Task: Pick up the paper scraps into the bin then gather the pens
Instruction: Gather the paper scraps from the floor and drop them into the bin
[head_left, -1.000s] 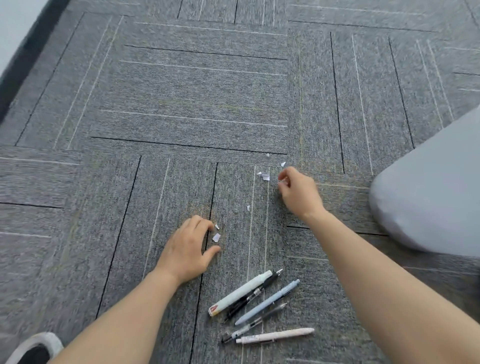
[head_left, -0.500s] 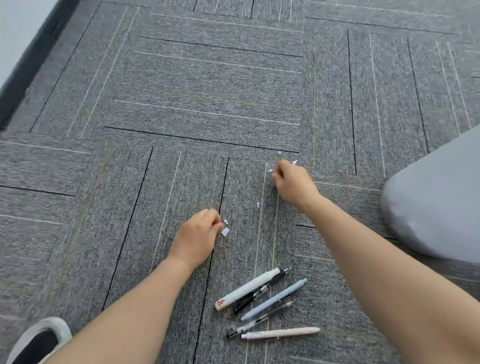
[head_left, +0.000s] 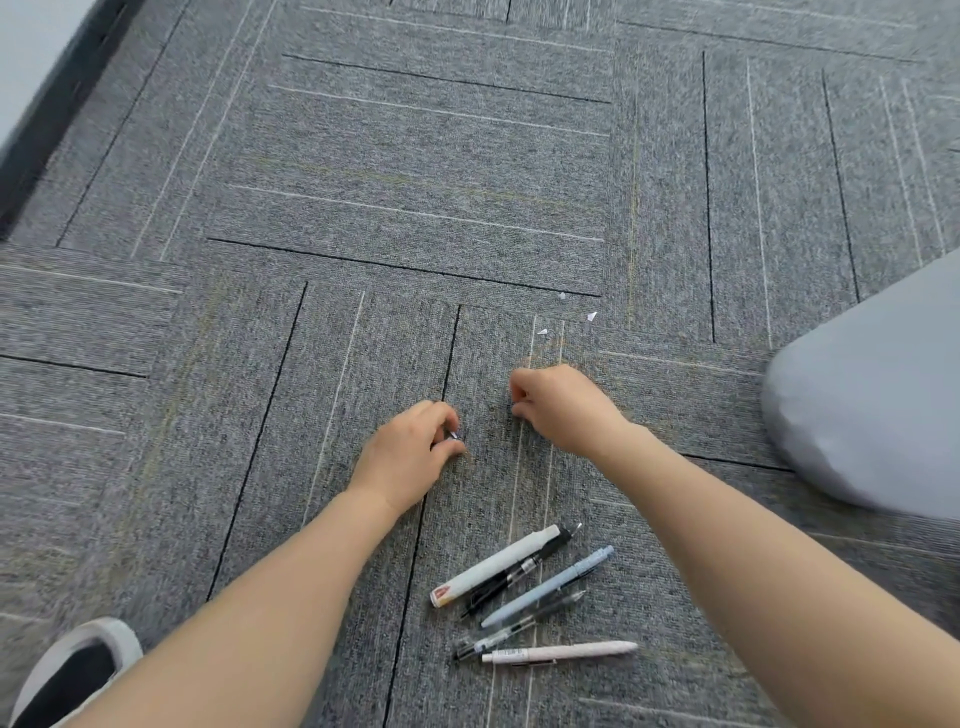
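Crouching over a grey carpet (head_left: 415, 156), a person works both bare hands low to the floor. The left hand (head_left: 410, 457) is curled, thumb and forefinger pinched on a small pale scrap (head_left: 454, 435) that shows between the fingertips. The right hand (head_left: 563, 408) is closed into a loose fist with its fingers tucked under, knuckles up; whether it has anything in it cannot be told from this angle. The two hands sit near each other, apart, on either side of a dark seam in the carpet tiles.

Beyond the right hand, three white paper scraps lie loose on the carpet: one (head_left: 542, 331) closest to the hand, one (head_left: 591, 316) just right of it, and one (head_left: 561, 295) farthest away beside a dark tile line.

Between the forearms, near the bottom of the view, five pens lie in a loose fan. A white marker (head_left: 493, 566) touches a black pen (head_left: 519, 571) along its length; a blue pen (head_left: 548, 587) and a clear pen (head_left: 519, 623) lie just below them, and a pale pink pen (head_left: 561, 652) rests almost level at the bottom.

A grey cushion-like shape (head_left: 872, 395) fills the right edge. A shoe (head_left: 72, 670) with a white rim shows in the lower-left corner. No bin is in view.
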